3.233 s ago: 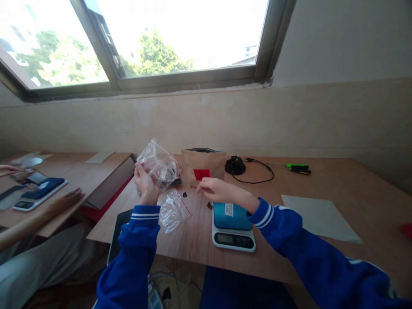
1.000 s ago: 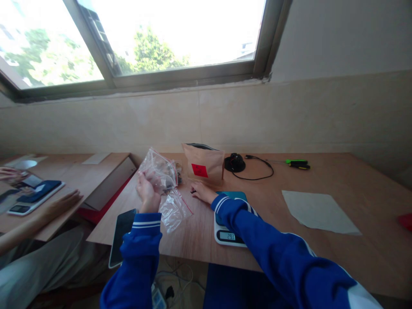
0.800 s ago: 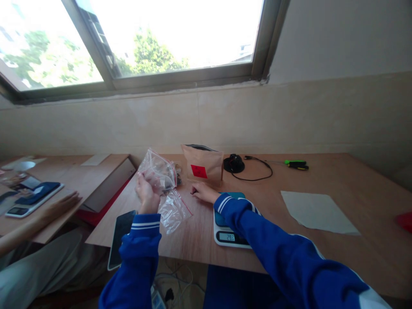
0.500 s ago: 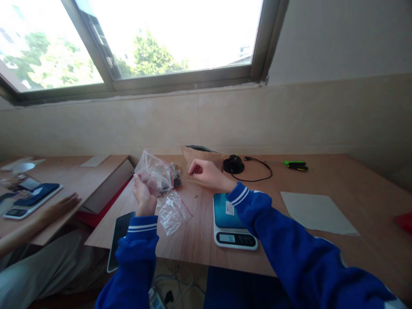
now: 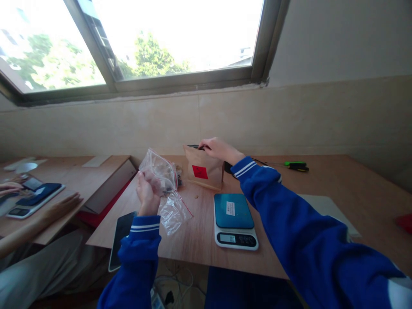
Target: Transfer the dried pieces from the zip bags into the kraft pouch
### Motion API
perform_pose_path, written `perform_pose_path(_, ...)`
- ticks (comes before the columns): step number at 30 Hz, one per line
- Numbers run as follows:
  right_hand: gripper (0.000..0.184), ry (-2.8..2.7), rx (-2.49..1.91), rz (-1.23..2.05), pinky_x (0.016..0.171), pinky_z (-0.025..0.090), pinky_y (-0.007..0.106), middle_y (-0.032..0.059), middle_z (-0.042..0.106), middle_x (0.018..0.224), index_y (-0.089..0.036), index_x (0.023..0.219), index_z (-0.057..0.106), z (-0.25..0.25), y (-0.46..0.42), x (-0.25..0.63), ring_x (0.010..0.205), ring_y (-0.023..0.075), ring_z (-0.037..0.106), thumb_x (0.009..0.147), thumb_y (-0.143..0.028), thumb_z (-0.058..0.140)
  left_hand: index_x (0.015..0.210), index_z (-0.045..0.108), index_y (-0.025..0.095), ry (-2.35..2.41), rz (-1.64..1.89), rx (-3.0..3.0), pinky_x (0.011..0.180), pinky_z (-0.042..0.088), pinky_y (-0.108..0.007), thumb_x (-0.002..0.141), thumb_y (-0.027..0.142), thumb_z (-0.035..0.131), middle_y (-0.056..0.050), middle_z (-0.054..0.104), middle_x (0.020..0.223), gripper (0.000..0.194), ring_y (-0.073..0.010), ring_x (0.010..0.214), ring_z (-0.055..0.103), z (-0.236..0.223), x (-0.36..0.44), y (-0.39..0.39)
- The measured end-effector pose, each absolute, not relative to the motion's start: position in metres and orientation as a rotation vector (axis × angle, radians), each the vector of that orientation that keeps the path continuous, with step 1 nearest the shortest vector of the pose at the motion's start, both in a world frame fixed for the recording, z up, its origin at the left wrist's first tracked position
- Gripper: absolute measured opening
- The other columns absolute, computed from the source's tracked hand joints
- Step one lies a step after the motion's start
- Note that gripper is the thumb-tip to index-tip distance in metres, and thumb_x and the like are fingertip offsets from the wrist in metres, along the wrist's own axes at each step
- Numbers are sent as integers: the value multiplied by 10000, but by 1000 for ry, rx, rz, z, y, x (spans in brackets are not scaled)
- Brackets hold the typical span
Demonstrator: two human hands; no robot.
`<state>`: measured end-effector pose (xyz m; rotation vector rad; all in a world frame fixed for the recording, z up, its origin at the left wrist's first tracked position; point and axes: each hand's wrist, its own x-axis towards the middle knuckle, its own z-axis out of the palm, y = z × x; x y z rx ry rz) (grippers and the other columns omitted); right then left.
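Observation:
My left hand [image 5: 148, 193] is closed on a clear zip bag [image 5: 157, 165] with a red seal line, held up above the table. At the mouth of a standing brown paper pouch [image 5: 206, 171] with a red label is my right hand [image 5: 217, 148]; its fingers are bent down at the dark opening. Whether they pinch something is hidden. A second clear zip bag [image 5: 174, 212] lies flat below the first. In front of the pouch stands a kitchen scale [image 5: 234, 219] with a blue-green plate and a lit display.
A dark tablet or phone [image 5: 120, 238] lies at the table's left edge. Toward the right are a green-handled screwdriver [image 5: 295, 165] and a pale sheet [image 5: 325, 208]. A co-worker's arm [image 5: 58, 212] rests on the left table beside another scale [image 5: 35, 199].
My right hand has risen from in front of the pouch to its open top, uncovering the red label. My left hand stays with the clear bag, hardly moved.

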<state>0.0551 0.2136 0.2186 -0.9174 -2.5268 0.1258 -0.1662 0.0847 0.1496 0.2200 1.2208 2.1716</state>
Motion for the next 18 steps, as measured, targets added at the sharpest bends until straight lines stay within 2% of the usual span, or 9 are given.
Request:
perform_pose_path(6, 288, -2796, -1018, -79, 742, 436, 298, 159, 707, 1126, -129, 1125, 678, 230, 199, 51, 903, 241, 679, 909, -182, 496, 841, 549, 177, 1201, 2167, 274, 442, 411, -156, 933, 396, 478, 46, 544, 639, 248, -47, 443, 482, 146, -165, 88)
perform_pose_path(8, 280, -2771, -994, -10, 698, 417, 278, 146, 720, 1071, -128, 1127, 663, 227, 199, 55, 866, 223, 671, 916, -193, 490, 842, 547, 180, 1215, 2158, 288, 444, 413, -156, 927, 401, 484, 39, 557, 657, 245, -50, 454, 495, 146, -164, 87)
perform_pose_path(12, 202, -2777, -859, 224, 664, 396, 247, 92, 728, 933, -121, 984, 688, 222, 208, 70, 799, 177, 629, 866, -114, 525, 856, 550, 180, 1224, 2145, 239, 434, 401, -159, 944, 375, 456, 34, 566, 681, 233, -47, 447, 487, 150, -162, 83)
perform_pose_path(15, 200, -2677, -817, 312, 713, 434, 255, 82, 708, 914, -107, 999, 666, 220, 205, 79, 811, 172, 617, 851, -91, 533, 868, 560, 178, 1200, 2146, 213, 437, 399, -163, 951, 364, 444, 44, 551, 673, 234, -41, 427, 455, 154, -160, 82)
perform_pose_path(18, 275, -2478, -695, 123, 877, 451, 341, 110, 651, 1060, -117, 1096, 608, 215, 181, 79, 981, 215, 587, 829, -79, 555, 866, 560, 168, 1194, 2142, 198, 440, 396, -157, 954, 365, 451, 47, 541, 665, 242, -33, 424, 443, 155, -160, 82)
